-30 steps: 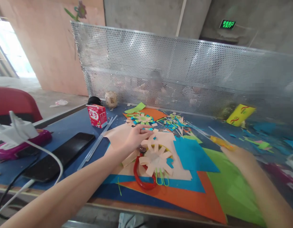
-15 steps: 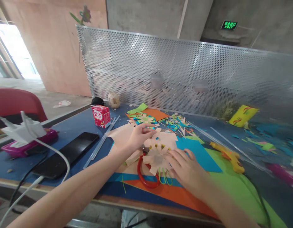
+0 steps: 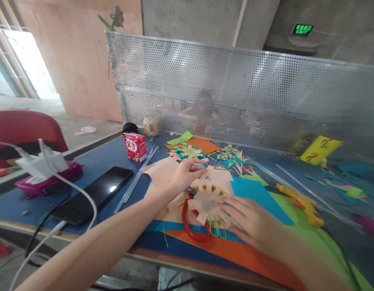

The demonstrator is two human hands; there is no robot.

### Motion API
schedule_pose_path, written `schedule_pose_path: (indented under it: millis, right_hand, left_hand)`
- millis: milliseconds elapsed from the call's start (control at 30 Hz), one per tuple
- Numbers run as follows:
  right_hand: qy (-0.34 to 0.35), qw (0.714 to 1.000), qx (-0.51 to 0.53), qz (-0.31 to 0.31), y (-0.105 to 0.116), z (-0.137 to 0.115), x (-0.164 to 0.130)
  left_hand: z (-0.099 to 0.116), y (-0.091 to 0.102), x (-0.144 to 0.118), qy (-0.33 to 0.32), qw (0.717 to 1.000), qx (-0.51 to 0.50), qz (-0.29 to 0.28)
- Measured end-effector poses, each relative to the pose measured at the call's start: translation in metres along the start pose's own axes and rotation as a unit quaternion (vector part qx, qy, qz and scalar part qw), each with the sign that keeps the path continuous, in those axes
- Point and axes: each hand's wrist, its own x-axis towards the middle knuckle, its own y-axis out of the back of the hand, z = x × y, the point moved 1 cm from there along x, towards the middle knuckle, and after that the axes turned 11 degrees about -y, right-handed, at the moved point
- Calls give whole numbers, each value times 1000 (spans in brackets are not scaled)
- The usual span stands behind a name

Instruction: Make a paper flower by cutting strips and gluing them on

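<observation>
- Paper flower [image 3: 209, 201]: peach cut-out with radiating petal strips, lying flat on a peach sheet [image 3: 162, 171] at the near middle of the table [image 3: 93, 161], on top of stacked blue, orange and green sheets.
- It sits between the two hands, left hand up-left of it, right hand down-right. No clear long axis; it is roughly round.
- Left hand [image 3: 187, 173]: palm down, fingers loosely extended, fingertips on the peach paper at the flower's far-left edge. Whether it pinches a strip, cannot tell.
- Right hand [image 3: 250, 220]: flat, fingers spread, tips resting on the flower's near-right petals. Grips nothing, just presses down.
- Right hand covers more of the flower; both are in contact or very close.
- Red scissors [image 3: 191, 226]: handle loop pokes out from under the flower's near-left side, touching it.
- Yellow glue gun [image 3: 300, 202] lies well right of the right hand.
- Phone [image 3: 93, 194] and red carton [image 3: 135, 146] are off to the left.
</observation>
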Motion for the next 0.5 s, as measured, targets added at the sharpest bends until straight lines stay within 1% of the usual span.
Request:
schedule_pose_path:
  millis: [67,167,233,367,500]
  right_hand:
    - [6,1000,-4,6,0,0,0]
    - [-21,999,26,-16,-1,0,0]
    - [-25,999,35,-24,-1,0,1]
    - [26,1000,-15,8,0,0,1]
    - [67,996,-59,25,-2,4,-2]
  left_hand:
    - [0,0,0,5,1000,-5,4]
    - [-2,1,1,-7,1000,-6,1]
    - [-4,2,2,-19,1000,-4,-3]
    - [-8,4,3,-30,999,-4,-9]
    - [-6,4,3,-17,1000,-8,-4]
